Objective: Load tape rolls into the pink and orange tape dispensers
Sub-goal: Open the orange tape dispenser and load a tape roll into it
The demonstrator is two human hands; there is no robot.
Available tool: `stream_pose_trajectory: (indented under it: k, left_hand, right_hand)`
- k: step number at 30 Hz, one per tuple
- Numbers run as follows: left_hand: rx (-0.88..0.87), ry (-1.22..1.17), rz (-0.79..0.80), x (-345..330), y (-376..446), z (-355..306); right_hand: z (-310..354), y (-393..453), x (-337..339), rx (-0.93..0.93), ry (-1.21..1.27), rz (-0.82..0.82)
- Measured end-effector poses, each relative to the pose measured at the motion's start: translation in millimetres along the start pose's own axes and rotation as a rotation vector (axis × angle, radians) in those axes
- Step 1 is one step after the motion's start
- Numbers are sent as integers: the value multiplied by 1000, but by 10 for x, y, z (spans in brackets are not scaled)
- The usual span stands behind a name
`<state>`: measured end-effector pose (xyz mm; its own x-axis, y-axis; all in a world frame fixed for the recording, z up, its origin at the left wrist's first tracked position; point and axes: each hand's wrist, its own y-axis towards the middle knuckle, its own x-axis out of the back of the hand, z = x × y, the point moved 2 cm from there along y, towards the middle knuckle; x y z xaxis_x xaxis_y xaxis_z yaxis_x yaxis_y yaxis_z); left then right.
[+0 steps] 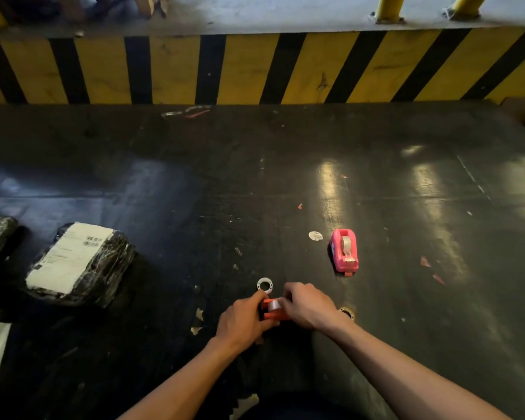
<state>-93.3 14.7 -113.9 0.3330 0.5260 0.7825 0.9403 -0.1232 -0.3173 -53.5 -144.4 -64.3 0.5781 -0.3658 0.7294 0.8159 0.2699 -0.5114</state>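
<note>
Dark, scuffed flooring (194,183) fills the view, glossy with reflected light on the right and littered with scraps of paper and tape.

Nearest, the orange tape dispenser (269,310) is held low on the floor between both hands. The left hand (243,321) is closed around its left side and near end. The right hand (308,304) is curled over its right side, with the fingertips (282,301) pressed at a pale tape roll (274,304) that sits at the top of the body. The roll lies directly under the right fingertips, so that hand is judged the one to seat it, while the left steadies the body. Whether the roll is fully down in its cradle cannot be told; much of the dispenser is covered by the hands, and its long axis cannot be read.

Just beyond the left thumb, a white ring (265,284) lies flat on the floor, apart from the dispenser; it may be a spare core or hub.

Farther to the right, well apart from the hands, the pink tape dispenser (344,250) stands with a roll already seen in it, its long axis running away from the person.

At left, wrapped parcels (79,263) are seen, one cut off by the frame edge. Farthest, a yellow-and-black striped wall (255,68) closes the scene.
</note>
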Motion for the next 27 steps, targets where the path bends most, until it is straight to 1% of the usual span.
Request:
stream_pose_trajectory:
  k: [3,7,10,18,22,27]
  left_hand:
    - [-10,2,7,-12,17,9]
    - [-21,-13,16,-15,25,14]
    - [-20,-19,44,-14,16,9]
    - [-22,-8,57,-13,40,9]
    - [-16,0,58,-5,35,6]
    - [-10,-8,77,-10,35,-6]
  right_hand:
    - [-118,21,17,-40,70,11]
    - [-330,16,72,-90,108,-18]
    - [-469,11,94,-115,157,12]
    - [-546,-12,138,-81,222,37]
    - [-622,-23,187,-121,258,90]
    - [-693,-31,137,-169,344,113]
